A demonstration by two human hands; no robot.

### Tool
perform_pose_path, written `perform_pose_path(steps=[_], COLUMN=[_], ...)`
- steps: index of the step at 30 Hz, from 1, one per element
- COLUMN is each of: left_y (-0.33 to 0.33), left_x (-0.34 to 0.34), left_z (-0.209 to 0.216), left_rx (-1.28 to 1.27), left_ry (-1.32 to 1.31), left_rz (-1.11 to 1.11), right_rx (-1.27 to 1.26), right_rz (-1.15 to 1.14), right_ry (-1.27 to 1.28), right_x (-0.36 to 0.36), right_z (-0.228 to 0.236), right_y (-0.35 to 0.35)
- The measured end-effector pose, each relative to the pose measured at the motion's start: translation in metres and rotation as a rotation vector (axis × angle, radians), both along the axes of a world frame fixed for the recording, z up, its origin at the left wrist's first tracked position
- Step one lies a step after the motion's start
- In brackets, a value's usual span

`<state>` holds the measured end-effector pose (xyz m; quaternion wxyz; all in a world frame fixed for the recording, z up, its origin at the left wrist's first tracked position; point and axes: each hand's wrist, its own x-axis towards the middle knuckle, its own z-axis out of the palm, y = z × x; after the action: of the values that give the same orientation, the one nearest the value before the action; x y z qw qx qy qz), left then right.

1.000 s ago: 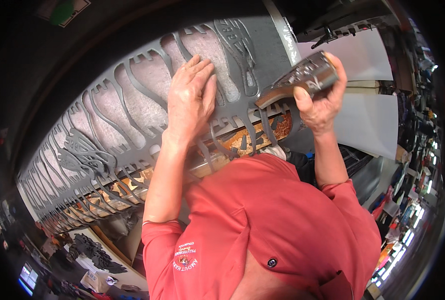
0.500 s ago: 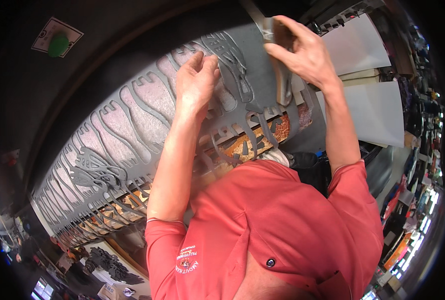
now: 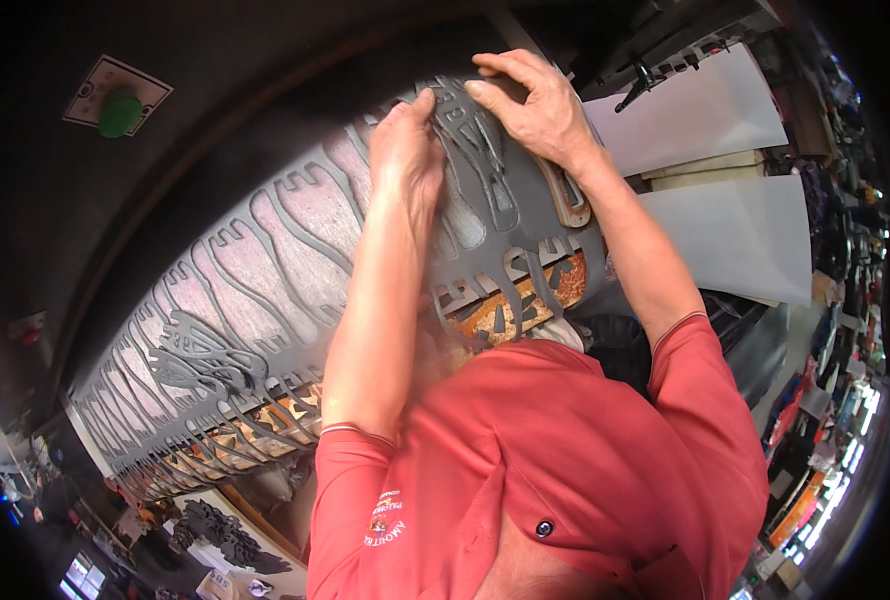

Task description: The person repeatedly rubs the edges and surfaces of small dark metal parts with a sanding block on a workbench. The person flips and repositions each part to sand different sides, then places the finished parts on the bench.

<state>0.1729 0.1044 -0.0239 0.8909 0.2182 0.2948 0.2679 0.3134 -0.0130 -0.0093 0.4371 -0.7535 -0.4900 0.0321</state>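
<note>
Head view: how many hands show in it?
2: the left hand, just left of the heaped grey scraps, and the right hand, to their right. Any others would be hidden in shadow.

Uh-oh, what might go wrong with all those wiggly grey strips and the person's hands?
The thin grey strips dangle near the red shirt, so they might snag on it. The grey pieces near the right hand overlap, so they could slide apart if nudged. The brown-edged tool lies beside the right forearm, so the arm might bump it.

Both hands (image 3: 406, 150) (image 3: 542, 108) forward, well apart
</note>
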Motion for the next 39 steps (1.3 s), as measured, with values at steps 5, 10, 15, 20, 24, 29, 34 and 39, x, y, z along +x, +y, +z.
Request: perform_pose_path(steps=[5,10,15,20,24,29,34,39], left_y=[-0.002,-0.002,-0.001,0.002,-0.008,-0.048,-0.05,-0.05], left_x=[-0.009,-0.013,-0.018,-0.017,-0.034,-0.071,-0.07,-0.075], left_z=[0.0,0.009,0.008,0.012,0.037,0.051,0.04,0.03], left_rx=[-0.038,0.059,0.075,0.045,0.149,0.573,0.497,0.401], left_ry=[-0.339,-0.237,-0.151,-0.077,0.021,0.304,0.32,0.276], left_rz=[-0.102,-0.138,-0.18,-0.127,-0.162,-0.204,-0.462,-0.352], right_rx=[0.014,0.054,0.168,0.498,0.49,0.218,0.239,0.725], right_rz=[0.022,0.106,0.044,-0.124,-0.136,-0.089,0.011,-0.024], right_ry=[-0.149,-0.385,0.135,0.606,0.529,0.526,0.15,0.696], right_x=[-0.006,-0.018,-0.045,-0.063,-0.073,-0.068,-0.052,-0.054], right_z=[0.001,0.013,0.033,0.041,0.044,0.056,0.047,0.046], right_y=[0.004,-0.004,-0.034,-0.084,-0.087,-0.078,-0.091,-0.127])
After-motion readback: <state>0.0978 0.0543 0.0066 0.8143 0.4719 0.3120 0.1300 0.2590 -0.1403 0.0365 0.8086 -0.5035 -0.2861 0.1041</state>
